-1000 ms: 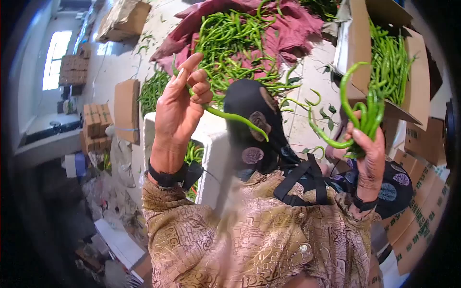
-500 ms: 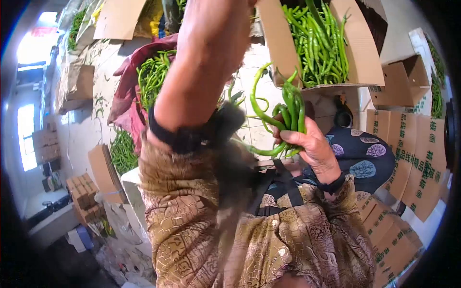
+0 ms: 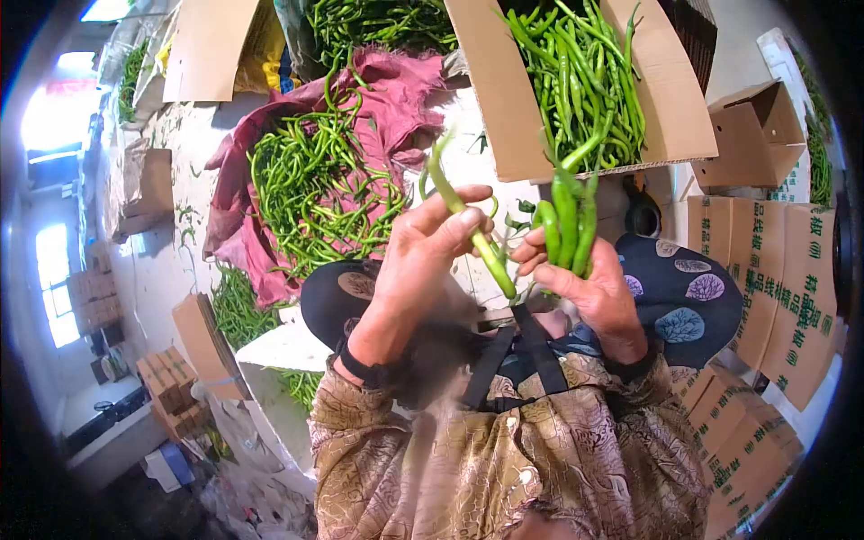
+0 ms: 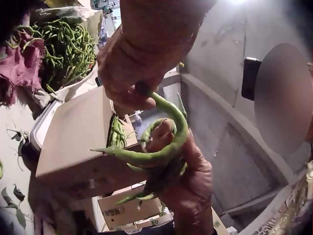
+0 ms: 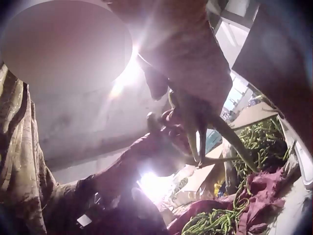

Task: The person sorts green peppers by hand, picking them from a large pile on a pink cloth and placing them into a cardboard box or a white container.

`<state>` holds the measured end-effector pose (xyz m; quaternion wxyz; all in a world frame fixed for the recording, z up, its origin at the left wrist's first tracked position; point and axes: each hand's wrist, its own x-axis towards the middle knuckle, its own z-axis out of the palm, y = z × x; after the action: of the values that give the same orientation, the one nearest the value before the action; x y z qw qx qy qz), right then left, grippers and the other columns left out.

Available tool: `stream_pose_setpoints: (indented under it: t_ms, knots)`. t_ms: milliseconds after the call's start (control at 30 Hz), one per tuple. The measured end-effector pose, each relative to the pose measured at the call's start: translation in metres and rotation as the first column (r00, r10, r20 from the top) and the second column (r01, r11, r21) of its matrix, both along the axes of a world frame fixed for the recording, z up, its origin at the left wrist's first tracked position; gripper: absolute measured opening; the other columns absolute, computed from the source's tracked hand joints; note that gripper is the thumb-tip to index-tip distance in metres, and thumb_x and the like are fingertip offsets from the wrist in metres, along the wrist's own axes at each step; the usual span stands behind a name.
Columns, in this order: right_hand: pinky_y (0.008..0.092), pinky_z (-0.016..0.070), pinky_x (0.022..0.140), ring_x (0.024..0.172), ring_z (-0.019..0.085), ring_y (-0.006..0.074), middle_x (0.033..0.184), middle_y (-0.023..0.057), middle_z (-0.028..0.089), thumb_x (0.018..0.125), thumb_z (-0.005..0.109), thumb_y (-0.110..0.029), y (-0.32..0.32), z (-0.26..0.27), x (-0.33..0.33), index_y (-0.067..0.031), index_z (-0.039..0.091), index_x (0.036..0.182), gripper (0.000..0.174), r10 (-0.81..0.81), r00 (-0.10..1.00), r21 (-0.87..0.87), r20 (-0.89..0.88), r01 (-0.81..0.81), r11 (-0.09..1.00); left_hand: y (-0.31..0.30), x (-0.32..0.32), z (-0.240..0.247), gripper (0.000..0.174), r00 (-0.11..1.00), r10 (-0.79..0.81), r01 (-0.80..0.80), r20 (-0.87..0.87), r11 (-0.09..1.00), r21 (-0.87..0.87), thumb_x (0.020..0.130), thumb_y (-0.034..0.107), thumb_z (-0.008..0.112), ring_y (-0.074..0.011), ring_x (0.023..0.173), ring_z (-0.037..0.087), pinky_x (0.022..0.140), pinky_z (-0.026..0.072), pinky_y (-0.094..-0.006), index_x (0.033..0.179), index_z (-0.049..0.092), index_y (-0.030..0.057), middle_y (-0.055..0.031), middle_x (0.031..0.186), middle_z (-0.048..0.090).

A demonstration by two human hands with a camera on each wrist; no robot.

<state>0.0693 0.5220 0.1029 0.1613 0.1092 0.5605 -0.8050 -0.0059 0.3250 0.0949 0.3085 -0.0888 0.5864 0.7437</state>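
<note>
Much of the pale floor point(image 3: 465, 115) ahead is taken up by a reddish cloth point(image 3: 405, 90) bearing a loose heap of long green peppers point(image 3: 310, 193). To its right stands a cardboard carton point(image 3: 486, 99) holding more peppers point(image 3: 580, 90). Nearer the person, the right grip point(image 3: 598, 301) is closed round a bunch of peppers point(image 3: 564, 225), thumb on one side and their tips pointing upward. The left grip point(image 3: 418, 261) pinches one single pepper point(image 3: 489, 255) between thumb and fingers, its lower end hanging near the bunch; whether they touch, I cannot tell. The single pepper should be light, firm yet springy, its smooth skin somewhat slippery. Hard bending would likely snap it, so a gentle pinch near mid-length seems best; the bunch wants fingers wrapped round it.
</note>
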Motion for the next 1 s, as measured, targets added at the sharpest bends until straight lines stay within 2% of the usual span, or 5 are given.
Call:
stream_pose_setpoints:
  t_ms: [567, 700, 833, 900, 1000]
  knots:
    - [0.0269, 0.047, 0.08, 0.089, 0.058, 0.0145, 0.096, 0.0087, 0.063, 0.087, 0.063, -0.015, 0.012, -0.016, 0.004, 0.0025, 0.055, 0.117, 0.036, -0.096, 0.993, -0.292, -0.073, 0.07, 0.954, -0.052, 0.01, 0.051, 0.024, 0.316, -0.526, -0.587, -0.79, 0.546, -0.598, 0.08, -0.006, 0.063, -0.0217, 0.08, 0.064, 0.073, 0.0489, -0.0283, 0.102, 0.067, 0.0028, -0.011, 0.089, 0.067]
    - [0.0269, 0.0466, 0.081, 0.091, 0.058, 0.0155, 0.101, 0.0109, 0.063, 0.086, 0.062, -0.021, 0.015, -0.017, 0.004, 0.0025, 0.054, 0.12, 0.042, -0.062, 0.997, -0.462, -0.051, 0.031, 0.886, -0.16, 0.033, 0.089, 0.022, 0.567, -0.43, -0.739, -0.703, 0.111, -0.664, 0.083, -0.003, 0.057, -0.027, 0.079, 0.063, 0.069, 0.0496, -0.0355, 0.102, 0.067, 0.0031, -0.0137, 0.087, 0.064]
    - [0.0273, 0.0471, 0.081, 0.092, 0.059, 0.0167, 0.105, 0.0125, 0.062, 0.085, 0.062, -0.019, 0.011, -0.02, 0.001, 0.0031, 0.055, 0.12, 0.042, -0.048, 0.999, -0.605, -0.012, 0.031, 0.796, -0.31, 0.113, 0.064, 0.019, 0.936, -0.308, 0.033, 0.171, -0.409, -0.912, 0.081, 0.004, 0.063, -0.0287, 0.079, 0.064, 0.068, 0.0499, -0.0385, 0.099, 0.067, 0.0027, -0.0163, 0.089, 0.064]
    - [0.0284, 0.0475, 0.084, 0.094, 0.059, 0.0174, 0.105, 0.0122, 0.063, 0.084, 0.063, -0.015, 0.009, -0.021, 0.0, 0.0027, 0.055, 0.12, 0.041, -0.044, 0.999, -0.654, 0.022, 0.048, 0.755, -0.285, 0.138, 0.076, 0.026, 0.802, -0.554, -0.033, 0.222, -0.413, -0.91, 0.079, 0.004, 0.065, -0.0305, 0.076, 0.064, 0.067, 0.0505, -0.0394, 0.105, 0.065, 0.0031, -0.0176, 0.088, 0.065]
    - [0.0292, 0.0468, 0.09, 0.1, 0.06, 0.0165, 0.106, 0.0083, 0.063, 0.085, 0.065, -0.013, 0.002, -0.015, 0.0, 0.0014, 0.055, 0.12, 0.038, 0.015, 0.997, -0.478, 0.074, 0.023, 0.878, -0.168, 0.119, 0.092, 0.03, 0.967, 0.008, -0.228, -0.254, 0.465, -0.855, 0.089, 0.007, 0.057, -0.0153, 0.092, 0.061, 0.077, 0.0483, -0.0276, 0.118, 0.061, -0.0003, -0.0082, 0.098, 0.065]
